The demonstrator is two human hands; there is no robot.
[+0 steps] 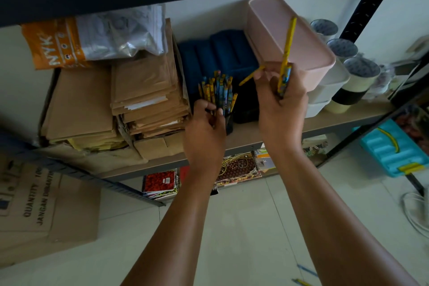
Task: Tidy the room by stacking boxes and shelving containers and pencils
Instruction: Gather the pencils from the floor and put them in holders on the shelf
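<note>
Both arms reach to the shelf (325,121): left hand (205,127) grips the cup's pencils (217,90); right hand (282,97), raised beside them, pinches loose pencils (287,53).

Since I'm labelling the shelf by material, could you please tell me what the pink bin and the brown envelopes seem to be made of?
Pink bin: probably matte plastic, given its smooth moulded walls and rounded rim. Brown envelopes: apparently uncoated kraft paper, dull and creased in thin stacked layers.
</note>
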